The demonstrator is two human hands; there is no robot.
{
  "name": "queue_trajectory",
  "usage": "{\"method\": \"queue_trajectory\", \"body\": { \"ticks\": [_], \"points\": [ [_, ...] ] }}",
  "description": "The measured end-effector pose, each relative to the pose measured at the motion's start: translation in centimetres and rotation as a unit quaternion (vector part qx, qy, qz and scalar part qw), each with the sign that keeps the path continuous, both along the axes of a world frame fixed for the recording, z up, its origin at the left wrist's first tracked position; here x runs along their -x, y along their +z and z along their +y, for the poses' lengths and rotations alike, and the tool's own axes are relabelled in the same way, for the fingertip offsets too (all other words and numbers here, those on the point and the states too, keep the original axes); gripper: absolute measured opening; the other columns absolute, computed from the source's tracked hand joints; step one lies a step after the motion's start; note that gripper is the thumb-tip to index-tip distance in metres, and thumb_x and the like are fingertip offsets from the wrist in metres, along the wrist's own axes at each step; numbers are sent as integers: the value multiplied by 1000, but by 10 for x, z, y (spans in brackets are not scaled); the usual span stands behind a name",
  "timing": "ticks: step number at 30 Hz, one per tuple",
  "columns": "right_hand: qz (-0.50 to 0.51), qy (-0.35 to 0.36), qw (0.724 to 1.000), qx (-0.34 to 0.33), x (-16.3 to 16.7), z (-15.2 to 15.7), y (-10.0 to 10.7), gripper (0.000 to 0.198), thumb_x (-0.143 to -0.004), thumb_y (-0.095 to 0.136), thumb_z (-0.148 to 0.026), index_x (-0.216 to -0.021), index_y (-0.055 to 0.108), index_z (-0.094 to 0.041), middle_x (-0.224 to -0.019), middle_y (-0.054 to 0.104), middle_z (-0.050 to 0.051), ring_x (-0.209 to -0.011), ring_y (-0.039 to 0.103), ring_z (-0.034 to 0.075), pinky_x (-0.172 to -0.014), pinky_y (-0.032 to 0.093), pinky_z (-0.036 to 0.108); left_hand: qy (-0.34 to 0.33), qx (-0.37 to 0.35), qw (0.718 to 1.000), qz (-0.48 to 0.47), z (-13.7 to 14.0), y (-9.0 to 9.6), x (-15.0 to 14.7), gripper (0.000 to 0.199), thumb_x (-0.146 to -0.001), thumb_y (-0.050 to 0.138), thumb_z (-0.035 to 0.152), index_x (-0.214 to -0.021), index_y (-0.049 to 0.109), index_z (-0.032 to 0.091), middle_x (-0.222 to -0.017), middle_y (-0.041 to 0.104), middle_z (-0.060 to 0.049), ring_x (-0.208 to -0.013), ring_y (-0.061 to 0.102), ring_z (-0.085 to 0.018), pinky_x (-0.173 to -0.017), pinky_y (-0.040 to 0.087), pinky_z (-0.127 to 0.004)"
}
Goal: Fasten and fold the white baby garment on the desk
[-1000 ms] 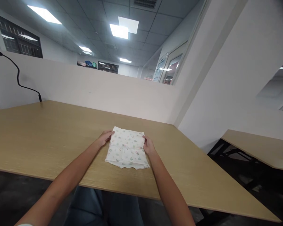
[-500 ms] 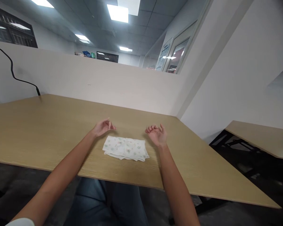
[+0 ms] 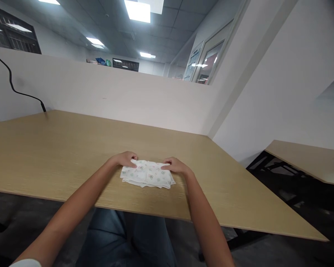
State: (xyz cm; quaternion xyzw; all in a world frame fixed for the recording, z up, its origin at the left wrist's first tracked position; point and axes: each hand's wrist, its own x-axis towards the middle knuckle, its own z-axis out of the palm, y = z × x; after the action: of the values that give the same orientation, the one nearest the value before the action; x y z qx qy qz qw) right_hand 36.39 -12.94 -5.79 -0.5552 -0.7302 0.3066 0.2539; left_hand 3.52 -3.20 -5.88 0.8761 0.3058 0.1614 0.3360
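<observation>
Two hands (image 3: 125,160), one patterned cloth (image 3: 147,177), two tables (image 3: 72,148) are visible.

- My left hand (image 3: 125,159) and right hand (image 3: 176,165) cover parts of the cloth (image 3: 149,178).
- My jeans (image 3: 108,237) disappear under the worktop (image 3: 225,185) at its near edge.
- The black cable (image 3: 28,95) beside the worktop's far-left corner is cut off.

We angle our bare forearms (image 3: 79,202) forward, our bare left hand (image 3: 126,159) and bare right hand (image 3: 176,165) curled, thumbs (image 3: 133,165) pointing inward.

We see a wooden desk (image 3: 72,144) against a low white wall (image 3: 133,100), bright ceiling lights (image 3: 137,11) and a dark floor (image 3: 25,211).
</observation>
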Motion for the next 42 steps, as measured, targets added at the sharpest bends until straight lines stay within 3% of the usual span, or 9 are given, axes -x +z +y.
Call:
{"method": "queue_trajectory", "body": {
  "ticks": [3,7,10,12,16,19,24,35,42],
  "points": [
    [-28,-50,992,-111,6,4,2,24,-77,71,-42,-74,73,-18,-75,68,2,-73,56,19,-69,42,29,56,-70,996,-22,-8,6,-7,14,-68,72,26,-77,64,20,-77,63,0,-73,53,-19,-67,35,-27],
    [-1,-174,928,-330,16,8,10,20,-89,62,-39,-91,70,-21,-97,69,9,-94,58,25,-89,44,35,162,-249,950,-94,-20,23,-13,8,-84,58,19,-91,62,20,-96,66,-9,-97,54,-27,-88,39,-35],
    [-1,-154,904,-399,17,7,13,13,-90,59,-32,-94,66,-22,-101,67,9,-101,57,26,-93,43,38,151,-334,928,-70,-22,24,-13,19,-83,50,8,-93,61,20,-102,65,-11,-106,51,-29,-93,37,-40],
    [-39,-107,916,-385,15,6,10,9,-85,59,-24,-91,65,-21,-98,68,8,-99,57,26,-92,42,38,119,-344,931,-22,-18,16,-12,24,-80,48,4,-92,61,20,-103,66,-11,-105,52,-29,-89,37,-40],
    [-106,-31,956,-272,11,4,-2,7,-78,64,-21,-84,67,-20,-93,71,7,-93,59,24,-89,43,36,59,-292,953,56,-8,-4,-7,23,-78,50,5,-89,62,20,-102,67,-9,-101,57,-27,-84,37,-36],
    [-110,-20,973,-203,12,1,-4,14,-81,68,-33,-79,68,-19,-87,72,6,-83,61,21,-80,43,32,42,-258,964,37,-4,-8,-4,9,-79,64,21,-88,65,21,-98,69,-6,-96,59,-25,-83,38,-33],
    [-76,-33,989,-127,15,-4,-1,32,-88,63,-45,-74,71,-17,-74,68,3,-71,57,17,-68,38,29,42,-229,972,2,-1,-13,-6,33,-85,67,48,-70,63,19,-72,66,-2,-77,57,-19,-72,34,-29],
    [-45,-55,990,-121,16,4,-14,38,-87,57,-46,-62,59,-17,-63,50,-1,-64,44,13,-61,30,27,96,-265,959,20,-10,-19,-18,25,-88,58,33,-69,64,18,-76,68,-5,-81,57,-21,-74,33,-32],
    [8,-84,989,-125,17,9,-23,32,-85,59,-44,-70,68,-17,-68,58,0,-66,47,15,-63,33,27,87,-267,960,-10,-20,-14,-22,15,-85,59,23,-87,74,19,-87,72,-5,-85,62,-21,-80,39,-31]
  ]
}}
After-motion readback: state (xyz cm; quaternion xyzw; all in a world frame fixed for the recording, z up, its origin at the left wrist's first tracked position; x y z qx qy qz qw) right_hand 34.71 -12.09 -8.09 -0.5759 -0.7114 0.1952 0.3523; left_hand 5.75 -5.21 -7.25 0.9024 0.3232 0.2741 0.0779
